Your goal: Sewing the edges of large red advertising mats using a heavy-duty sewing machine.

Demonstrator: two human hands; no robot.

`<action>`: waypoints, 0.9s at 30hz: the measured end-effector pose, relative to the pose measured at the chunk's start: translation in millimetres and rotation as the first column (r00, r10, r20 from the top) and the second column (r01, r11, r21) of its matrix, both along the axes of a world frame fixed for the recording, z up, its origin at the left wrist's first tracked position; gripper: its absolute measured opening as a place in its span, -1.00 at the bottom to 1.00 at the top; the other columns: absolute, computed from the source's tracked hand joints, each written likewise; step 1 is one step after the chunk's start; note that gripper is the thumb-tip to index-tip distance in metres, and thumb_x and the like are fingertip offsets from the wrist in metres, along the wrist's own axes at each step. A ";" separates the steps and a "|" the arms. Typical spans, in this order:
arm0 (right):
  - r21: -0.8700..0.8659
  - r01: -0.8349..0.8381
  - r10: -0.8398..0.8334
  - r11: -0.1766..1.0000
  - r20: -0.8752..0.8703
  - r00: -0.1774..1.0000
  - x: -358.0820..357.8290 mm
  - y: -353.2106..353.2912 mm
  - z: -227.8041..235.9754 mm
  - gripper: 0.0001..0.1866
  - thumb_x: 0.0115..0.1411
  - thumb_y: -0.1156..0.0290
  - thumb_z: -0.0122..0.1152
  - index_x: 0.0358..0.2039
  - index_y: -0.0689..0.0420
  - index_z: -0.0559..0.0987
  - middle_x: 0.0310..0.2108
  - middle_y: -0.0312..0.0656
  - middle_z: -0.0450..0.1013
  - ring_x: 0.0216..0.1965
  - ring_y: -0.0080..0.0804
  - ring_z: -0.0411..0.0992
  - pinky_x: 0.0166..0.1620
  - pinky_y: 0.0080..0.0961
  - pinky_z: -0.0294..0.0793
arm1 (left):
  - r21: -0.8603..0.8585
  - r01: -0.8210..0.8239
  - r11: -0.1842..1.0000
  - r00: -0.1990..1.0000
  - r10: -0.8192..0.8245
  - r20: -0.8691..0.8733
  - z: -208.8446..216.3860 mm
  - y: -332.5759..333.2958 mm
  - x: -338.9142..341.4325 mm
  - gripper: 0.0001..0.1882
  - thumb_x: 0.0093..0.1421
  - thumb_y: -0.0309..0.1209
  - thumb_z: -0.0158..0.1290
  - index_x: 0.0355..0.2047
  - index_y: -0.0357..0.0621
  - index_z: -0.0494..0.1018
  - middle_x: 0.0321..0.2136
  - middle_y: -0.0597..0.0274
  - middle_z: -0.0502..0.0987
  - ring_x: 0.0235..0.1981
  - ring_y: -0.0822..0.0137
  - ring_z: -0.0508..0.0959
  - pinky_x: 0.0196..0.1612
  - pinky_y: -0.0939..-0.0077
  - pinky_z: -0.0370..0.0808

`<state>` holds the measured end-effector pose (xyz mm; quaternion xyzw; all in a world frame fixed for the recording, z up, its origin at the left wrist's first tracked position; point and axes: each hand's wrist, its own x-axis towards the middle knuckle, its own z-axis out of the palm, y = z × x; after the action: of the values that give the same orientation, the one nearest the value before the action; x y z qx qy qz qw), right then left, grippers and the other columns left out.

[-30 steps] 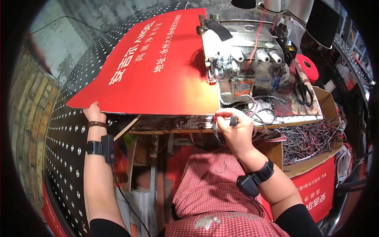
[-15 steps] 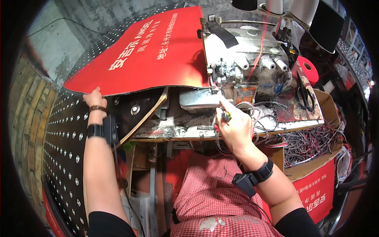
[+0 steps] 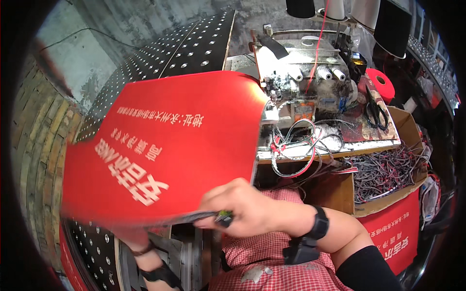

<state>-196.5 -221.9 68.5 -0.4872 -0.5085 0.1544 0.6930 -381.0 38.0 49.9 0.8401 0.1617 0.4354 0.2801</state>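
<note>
Pinches lower edge of red printed sheet [image 3: 221, 131], spanning 9 o'clock, in right grip [image 3: 242, 206] at 6 o'clock; also holds there a small dark item [image 3: 224, 218] with green patch. Shows left grip [image 3: 133, 235] near 8 o'clock, blurred, partly behind the sheet; cannot tell its closure. Has sheet's upper right corner just beside worktop [image 3: 376, 144] machine [image 3: 310, 72] at 1 o'clock. Counts 1 pair of scissors [image 3: 372, 107] between 2 and 3 o'clock.

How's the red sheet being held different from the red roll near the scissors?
The red sheet is broad and thin; the red roll is smaller and round. The sheet is printed in white; the roll looks plain. The right hand grips the sheet; no hand touches the roll. Both are red.
</note>
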 end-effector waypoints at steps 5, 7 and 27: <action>-0.260 0.209 -0.290 0.943 -0.332 0.897 26.0 -38.8 -7.3 -0.74 0.07 0.27 0.20 -0.45 0.26 0.53 -0.56 -0.18 0.46 -0.55 -0.57 0.37 -0.42 -0.56 0.37 | -0.928 0.135 0.347 0.916 0.315 0.250 19.0 7.9 36.7 -0.27 0.05 -0.05 0.08 0.12 -0.20 0.14 0.08 0.14 0.23 0.07 0.16 0.23 0.11 0.23 0.17; -0.368 0.604 -0.706 0.707 -0.327 0.628 69.1 -37.0 -12.0 -0.66 0.05 0.25 0.21 -0.31 0.30 0.51 -0.46 -0.17 0.48 -0.44 -0.61 0.39 -0.31 -0.59 0.39 | -0.900 0.110 0.422 0.903 0.337 0.268 17.0 2.1 26.4 -0.29 0.05 -0.08 0.09 0.10 -0.24 0.17 0.07 0.12 0.24 0.05 0.16 0.25 0.09 0.22 0.20; -0.436 0.800 -0.819 0.412 0.207 0.535 89.9 -42.9 -89.2 -0.64 -0.05 0.40 0.13 -0.18 0.21 0.51 -0.33 0.04 0.48 -0.31 -0.11 0.48 -0.22 -0.39 0.45 | -0.899 0.015 0.437 0.811 0.521 0.267 33.5 -77.8 -18.1 -0.31 0.09 -0.05 0.00 0.12 -0.21 0.13 0.10 0.12 0.20 0.10 0.17 0.20 0.12 0.23 0.18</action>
<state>-106.6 -264.8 -20.7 -0.8235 -0.1406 -0.0687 0.5452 -399.1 -39.7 83.3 0.3940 0.4087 0.5351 0.6256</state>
